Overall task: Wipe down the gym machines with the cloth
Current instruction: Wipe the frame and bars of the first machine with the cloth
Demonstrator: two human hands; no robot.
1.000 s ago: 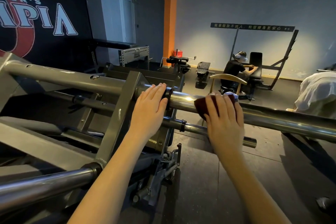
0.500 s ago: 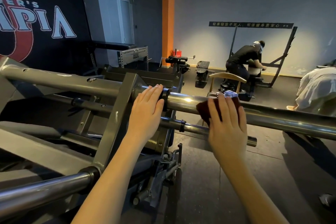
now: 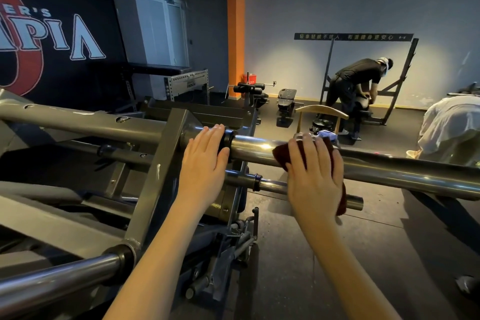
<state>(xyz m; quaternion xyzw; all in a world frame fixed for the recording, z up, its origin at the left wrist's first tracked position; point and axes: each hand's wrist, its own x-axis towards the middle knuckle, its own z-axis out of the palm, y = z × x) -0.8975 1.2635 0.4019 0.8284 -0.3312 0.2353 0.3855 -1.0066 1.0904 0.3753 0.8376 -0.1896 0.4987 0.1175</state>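
Right hand (image 3: 315, 179): I see it laid flat with the fingers straight, pressing the cloth (image 3: 279, 154) onto the chrome bar (image 3: 402, 171); it grips nothing.
Left hand (image 3: 205, 161): open, palm down, resting on the same bar with its fingertips against the black collar (image 3: 227, 139).
Cloth: dark red, draped over the top of the bar under the right palm. One corner shows left of the fingers and a flap hangs below the wrist side.
Bar: it runs left to right across my view, out of the grey machine frame (image 3: 158, 179).
In the way: a shorter lower bar (image 3: 270, 186) juts out just beneath both hands. The frame's slanted upright stands just left of the left hand.
Around: a wooden chair (image 3: 322, 110) stands beyond the bar, and a person in black (image 3: 355, 78) bends at a rack by the far wall. I can also see an orange pillar (image 3: 235, 34) and a white-covered shape (image 3: 452, 125) at the right edge.
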